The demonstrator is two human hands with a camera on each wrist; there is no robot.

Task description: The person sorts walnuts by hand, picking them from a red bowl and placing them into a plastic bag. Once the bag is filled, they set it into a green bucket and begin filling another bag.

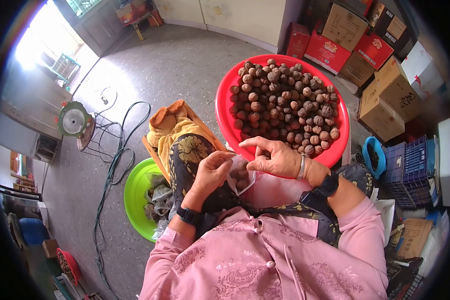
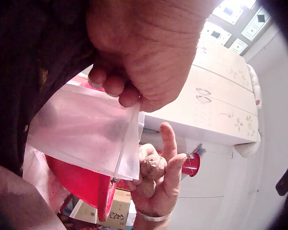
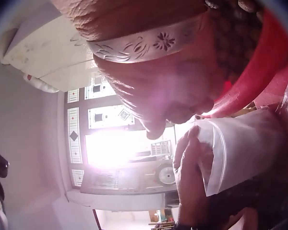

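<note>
Over the person's lap, the left hand (image 1: 212, 171) pinched one edge of a small clear plastic bag (image 1: 240, 176), with the fingertips (image 2: 119, 90) closed tight on the film. The right hand (image 1: 276, 158) met it from the right. Its lower fingers were curled round a walnut (image 2: 153, 167) and its forefinger was straight, and the hand sat at the bag's other edge. The bag hung between the two hands with its mouth up at the fingers and its length running down toward the lap. Brown shapes showed dimly inside, but I could not tell how many.

Just beyond the hands, on the far side, stood a red basin (image 1: 223, 112) heaped with walnuts (image 1: 285, 102). To the near left, on the floor, a green basin (image 1: 133, 192) held crumpled clear bags (image 1: 157, 197). Far to the right, cardboard boxes (image 1: 385, 100) were stacked, with blue crates (image 1: 410, 167) nearer.
</note>
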